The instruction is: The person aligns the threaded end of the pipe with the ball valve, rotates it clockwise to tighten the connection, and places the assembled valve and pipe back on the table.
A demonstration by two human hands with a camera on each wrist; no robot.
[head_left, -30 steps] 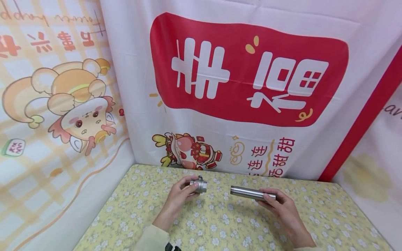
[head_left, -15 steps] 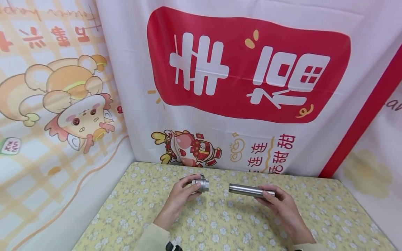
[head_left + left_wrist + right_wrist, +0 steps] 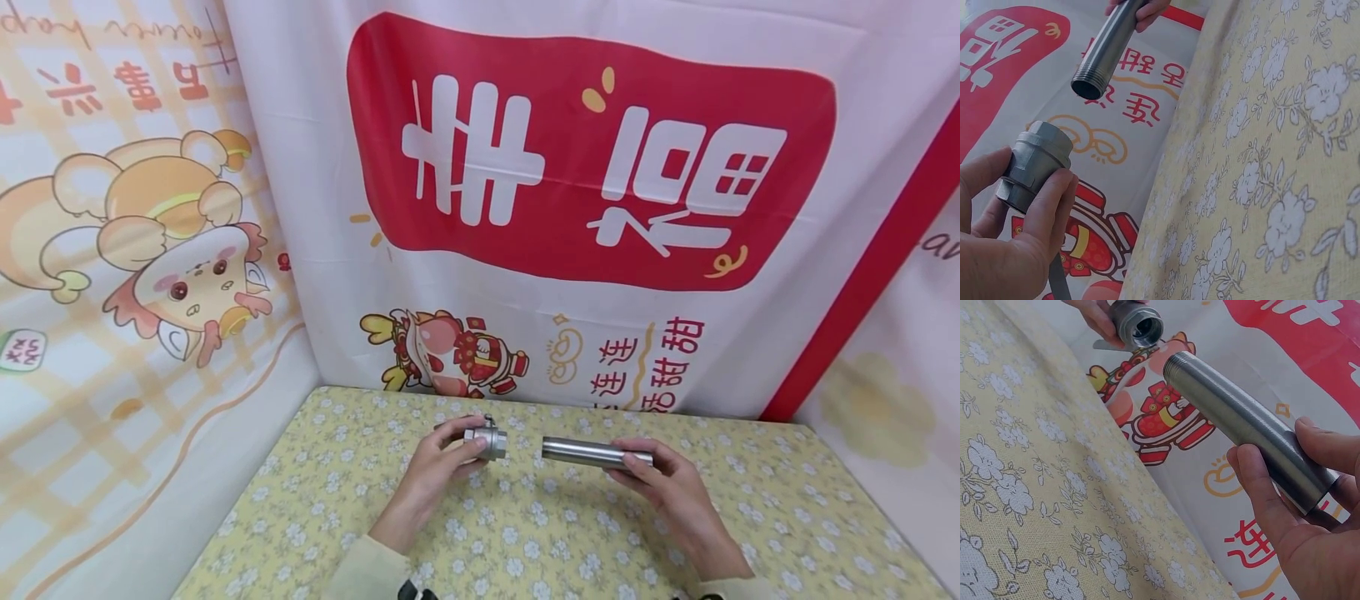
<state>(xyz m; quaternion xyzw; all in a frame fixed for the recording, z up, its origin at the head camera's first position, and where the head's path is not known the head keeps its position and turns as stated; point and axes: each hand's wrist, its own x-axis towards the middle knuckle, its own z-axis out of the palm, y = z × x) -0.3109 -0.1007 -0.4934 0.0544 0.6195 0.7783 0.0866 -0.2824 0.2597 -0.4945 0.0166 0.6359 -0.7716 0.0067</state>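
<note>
My left hand (image 3: pixel 431 475) grips a metal ball valve (image 3: pixel 491 443) between thumb and fingers. In the left wrist view the valve body (image 3: pixel 1036 164) shows its hexagonal end, and a flat grey lever (image 3: pixel 1058 278) hangs below the fingers. The right wrist view looks into the valve's open bore (image 3: pixel 1145 328). On the other side, my right hand (image 3: pixel 671 492) holds a steel pipe (image 3: pixel 585 452) near its right end, thumb and fingers round it. The pipe's threaded end (image 3: pixel 1090 78) points at the valve, with a short gap between them. Both pieces are held above the table.
A table (image 3: pixel 525 542) with a yellow floral cloth lies below the hands. Behind it hangs a white printed curtain (image 3: pixel 322 250) with a red panel. Another printed cloth (image 3: pixel 187 350) forms the left side, and a further white cloth (image 3: pixel 900 400) the right.
The valve in the left hand has moved slightly right and the pipe in the right hand slightly left, narrowing the gap. The head view has tilted a little.
</note>
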